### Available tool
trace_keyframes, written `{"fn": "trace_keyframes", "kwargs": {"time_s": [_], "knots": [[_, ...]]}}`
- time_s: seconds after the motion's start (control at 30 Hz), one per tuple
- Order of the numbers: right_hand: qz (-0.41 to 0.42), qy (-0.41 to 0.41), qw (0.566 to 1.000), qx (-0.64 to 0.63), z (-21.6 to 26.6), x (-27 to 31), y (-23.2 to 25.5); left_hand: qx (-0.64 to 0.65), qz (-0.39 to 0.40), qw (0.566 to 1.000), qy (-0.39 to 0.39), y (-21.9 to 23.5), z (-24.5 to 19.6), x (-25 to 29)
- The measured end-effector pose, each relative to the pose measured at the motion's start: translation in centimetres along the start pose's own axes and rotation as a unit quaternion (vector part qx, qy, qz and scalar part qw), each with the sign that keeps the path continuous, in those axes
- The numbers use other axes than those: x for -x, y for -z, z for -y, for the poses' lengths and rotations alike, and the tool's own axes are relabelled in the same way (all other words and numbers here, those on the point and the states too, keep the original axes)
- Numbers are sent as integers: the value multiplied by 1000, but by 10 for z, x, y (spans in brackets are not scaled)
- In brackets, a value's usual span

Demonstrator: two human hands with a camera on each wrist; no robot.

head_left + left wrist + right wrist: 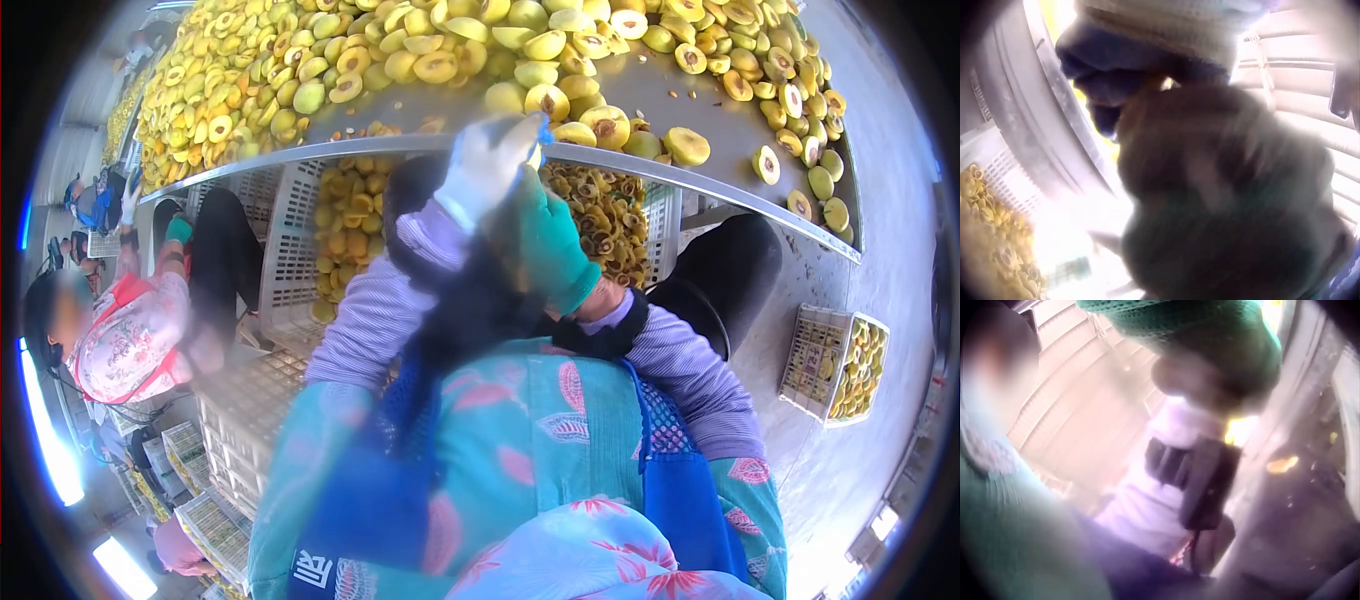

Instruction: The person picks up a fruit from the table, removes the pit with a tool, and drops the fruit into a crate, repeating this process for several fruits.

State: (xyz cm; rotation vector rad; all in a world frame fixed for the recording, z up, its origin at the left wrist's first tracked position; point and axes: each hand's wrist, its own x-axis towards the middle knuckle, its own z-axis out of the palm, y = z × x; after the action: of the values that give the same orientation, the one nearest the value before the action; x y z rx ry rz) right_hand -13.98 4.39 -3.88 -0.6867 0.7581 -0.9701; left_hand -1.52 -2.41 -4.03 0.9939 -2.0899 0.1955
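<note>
Yellow halved peaches (440,60) cover the grey metal desk (700,175) from ten o'clock round to two o'clock in the head view, cut faces and skins mixed in a deep heap. Both hands meet at the desk's near rim, around twelve o'clock from the person's chest. A left hand in a white knitted glove with blue fingertips (487,165) lies over the rim, touching the right hand in a green knitted glove (548,245) just below it. Motion blur hides the fingers of both; whether either grips anything cannot be told. Wrist views show only blurred glove fabric at close range.

Under the desk stand white slotted plastic crates (290,230); one at eleven o'clock holds yellow peach halves, one at one o'clock holds brownish peach pits and scraps (600,225). Another white crate of yellow fruit (835,365) sits on the concrete floor at three o'clock. A second person in a floral top (130,335) works at nine o'clock.
</note>
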Motion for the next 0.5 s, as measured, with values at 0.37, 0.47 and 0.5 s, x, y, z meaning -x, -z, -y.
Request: {"fn": "trace_keyframes", "kwargs": {"time_s": [0.37, 0.47, 0.5], "knots": [[1, 414, 749, 517, -8, -19, 33, 194, 227, 870, 393, 15, -19, -55], [10, 516, 476, 712, -21, -24, 46, 192, 262, 865, 384, 13, -17, -57], [15, 494, 502, 710, -21, -23, 47, 204, 270, 859, 384, 13, -16, -57]]}}
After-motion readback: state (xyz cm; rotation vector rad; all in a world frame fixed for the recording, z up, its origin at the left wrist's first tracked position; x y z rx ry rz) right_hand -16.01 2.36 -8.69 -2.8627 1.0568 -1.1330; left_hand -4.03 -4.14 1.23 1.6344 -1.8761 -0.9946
